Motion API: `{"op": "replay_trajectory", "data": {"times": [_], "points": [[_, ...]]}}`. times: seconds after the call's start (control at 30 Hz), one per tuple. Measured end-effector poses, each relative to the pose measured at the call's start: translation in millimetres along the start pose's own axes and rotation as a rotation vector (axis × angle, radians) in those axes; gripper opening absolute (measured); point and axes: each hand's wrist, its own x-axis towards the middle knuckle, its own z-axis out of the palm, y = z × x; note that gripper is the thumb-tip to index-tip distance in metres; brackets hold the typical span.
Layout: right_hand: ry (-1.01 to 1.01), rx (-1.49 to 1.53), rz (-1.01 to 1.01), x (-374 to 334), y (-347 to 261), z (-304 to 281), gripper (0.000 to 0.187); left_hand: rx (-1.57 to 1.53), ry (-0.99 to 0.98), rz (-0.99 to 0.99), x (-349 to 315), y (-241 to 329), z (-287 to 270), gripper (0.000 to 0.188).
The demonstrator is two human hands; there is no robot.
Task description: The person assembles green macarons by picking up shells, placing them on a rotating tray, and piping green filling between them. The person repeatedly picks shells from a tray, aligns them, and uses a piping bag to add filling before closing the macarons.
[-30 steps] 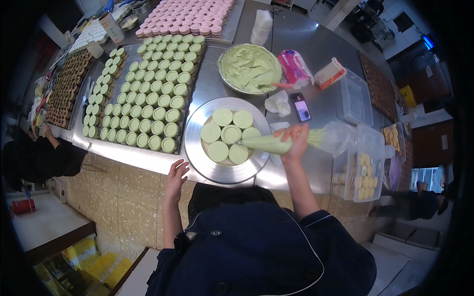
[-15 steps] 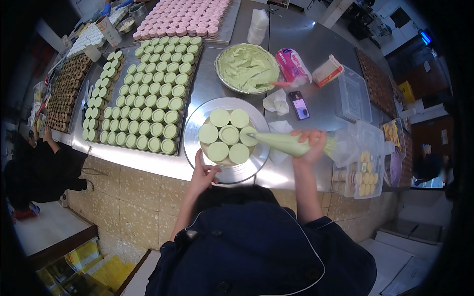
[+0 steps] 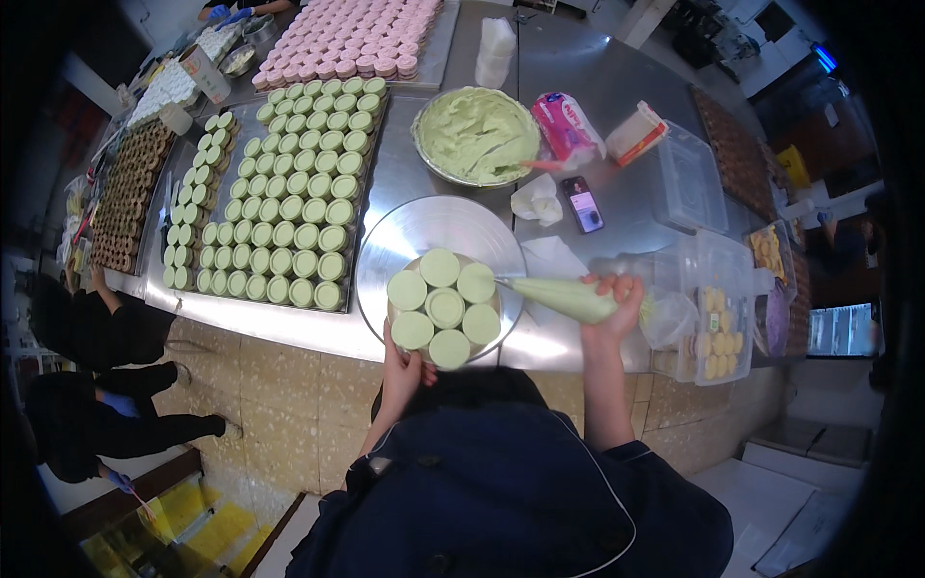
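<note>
A commercial bakery kitchen. A long stainless steel counter (image 3: 597, 135) carries trays of green pastries (image 3: 279, 207) and pink ones (image 3: 352, 34). A bowl of green cream (image 3: 475, 135) stands beside them.

Bright overhead light is washing the steel desk (image 3: 617, 116), throwing soft glare off the round metal tray (image 3: 424, 226). Fisheye distortion is bending the straight edges, and black vignetting is swallowing the corners; the floor below is lying dimmer.

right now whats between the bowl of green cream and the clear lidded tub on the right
In the head view, between the bowl of green cream and the clear tub: a pink packet, a small carton, a phone.
</note>
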Motion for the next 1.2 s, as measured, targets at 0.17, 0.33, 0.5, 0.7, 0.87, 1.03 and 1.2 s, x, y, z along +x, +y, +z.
{"op": "replay_trajectory", "data": {"times": [0.17, 0.33, 0.5, 0.7, 0.87, 1.03, 1.2], "points": [[0.019, -0.013, 0.037, 3.4, 10.5, -0.8, 0.04, -0.01, 0.009, -0.021, -14.6, -2.8, -2.3, 0.07], [-0.01, -0.027, 0.079, 7.0, 20.2, 4.7, 0.039, 0.015, -0.007, -0.014, -13.1, 1.5, -1.4, 0.069], [-0.009, -0.076, 0.082, 5.9, 27.4, 16.0, 0.04, 0.009, -0.031, -0.009, -8.8, 6.5, -2.3, 0.07], [-0.071, -0.094, 0.098, 0.9, 41.7, 29.4, 0.045, 0.013, -0.065, -0.06, -0.8, 7.2, -5.6, 0.073], [-0.138, -0.153, 0.073, -2.2, 55.7, 40.7, 0.047, 0.117, 0.035, 0.043, -1.7, -15.1, -26.9, 0.062], [-0.211, -0.197, 0.065, -5.9, 60.7, 46.4, 0.047, 0.169, 0.117, -0.189, -9.4, -36.1, -39.2, 0.036], [-0.25, -0.213, 0.054, -6.5, 63.7, 48.2, 0.045, 0.038, -0.155, -0.3, -13.7, -27.9, -34.5, 0.019]]}}
